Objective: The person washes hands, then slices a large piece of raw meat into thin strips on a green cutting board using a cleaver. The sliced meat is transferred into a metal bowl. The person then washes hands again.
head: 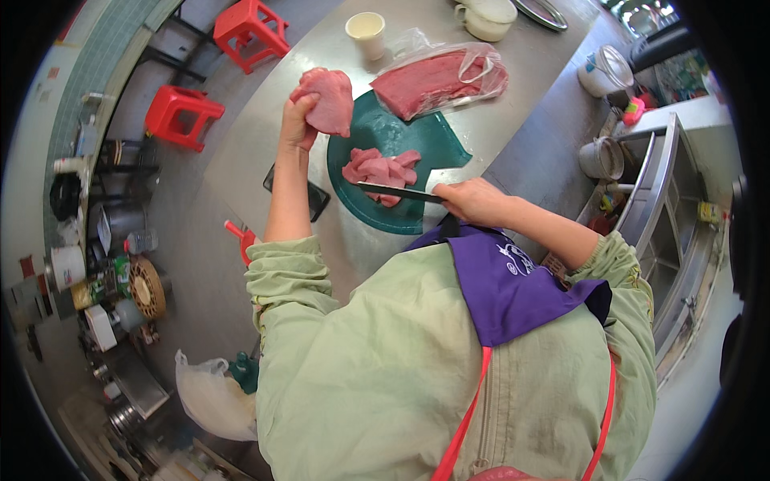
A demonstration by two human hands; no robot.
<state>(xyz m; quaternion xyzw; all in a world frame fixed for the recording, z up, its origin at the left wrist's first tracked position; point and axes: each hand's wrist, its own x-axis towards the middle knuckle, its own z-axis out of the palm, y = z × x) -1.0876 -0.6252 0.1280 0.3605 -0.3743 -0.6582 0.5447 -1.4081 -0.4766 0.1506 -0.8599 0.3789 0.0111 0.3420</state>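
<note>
My left hand [298, 123] is raised at the left of a round green cutting board [385, 132] and grips a thick piece of raw meat [331, 101]. In my right hand [475, 200] is a knife with a dark blade [400, 192], lying over a small heap of cut meat slices [376, 168] on the board. Part of the knife's handle is hidden by my fingers. A large slab of raw meat [421, 79], partly inside a clear plastic bag [496, 69], rests across the board's far edge and the metal table [258, 126].
Beyond the board stand a cream-coloured cup [367, 37] and a lidded pale pot [488, 21]. A dark phone [314, 201] lies left of the board, partly behind my left forearm. Red plastic stools [183, 116] are at the left; a metal sink unit [668, 198] is at the right.
</note>
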